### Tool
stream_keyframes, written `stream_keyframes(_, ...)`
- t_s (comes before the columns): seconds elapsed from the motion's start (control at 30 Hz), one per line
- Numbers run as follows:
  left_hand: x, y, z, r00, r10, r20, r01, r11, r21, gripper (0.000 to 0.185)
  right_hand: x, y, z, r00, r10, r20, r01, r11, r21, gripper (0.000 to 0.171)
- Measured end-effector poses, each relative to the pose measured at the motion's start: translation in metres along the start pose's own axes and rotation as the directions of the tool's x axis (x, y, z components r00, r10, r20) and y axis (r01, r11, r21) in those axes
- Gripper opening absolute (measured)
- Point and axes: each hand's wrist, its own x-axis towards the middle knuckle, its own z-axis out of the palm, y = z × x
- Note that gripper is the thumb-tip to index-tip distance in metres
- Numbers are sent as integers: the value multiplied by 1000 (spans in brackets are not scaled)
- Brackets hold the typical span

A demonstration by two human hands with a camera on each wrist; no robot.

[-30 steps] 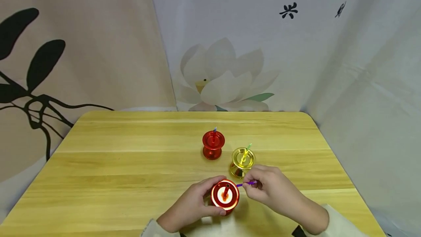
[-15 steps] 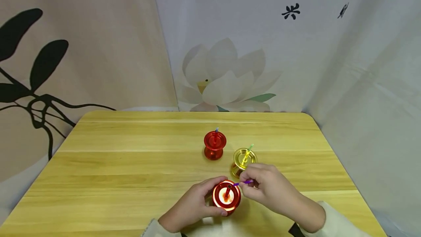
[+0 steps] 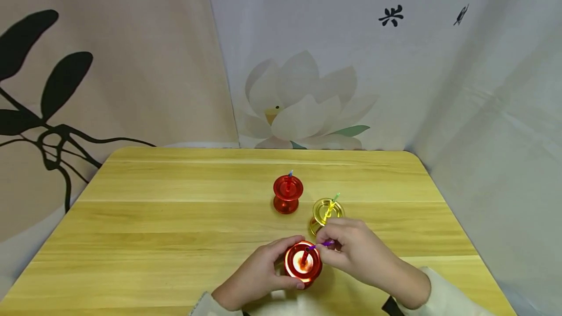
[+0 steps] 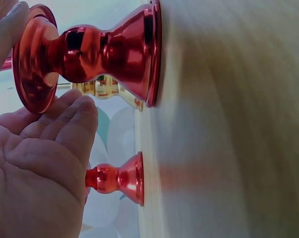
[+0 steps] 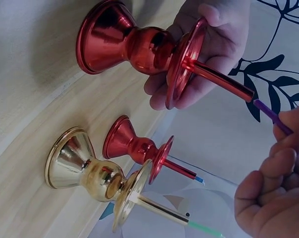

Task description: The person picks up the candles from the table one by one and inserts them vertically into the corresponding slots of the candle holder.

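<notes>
A red metal candle holder (image 3: 303,263) with a red tube upright in it stands near the front edge of the wooden table (image 3: 175,218). My left hand (image 3: 259,277) grips it, with the thumb (image 4: 8,29) on its rim and the fingers (image 4: 65,116) curled under the dish. My right hand (image 3: 355,252) pinches a thin purple stick (image 3: 324,244) whose tip meets the top of the red tube (image 5: 221,79). In the right wrist view the purple stick (image 5: 271,113) runs from the tube's end into my right fingers (image 5: 283,158).
A second red holder (image 3: 288,193) with a blue-tipped stick stands farther back. A gold holder (image 3: 327,211) with a yellow tube and green tip is just behind my right hand. Printed fabric backdrops close off the back and right.
My right hand has carried the purple stick a little to the left, bringing its tip up to the red tube. The left hand has kept hold of the holder.
</notes>
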Motion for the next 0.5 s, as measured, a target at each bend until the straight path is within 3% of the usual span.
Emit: stream_keyframes(0.5, -1, 1, 0, 1000, 15, -3, -15, 1000, -9, 77, 4, -1, 8, 999, -38, 17, 38, 999, -33, 20)
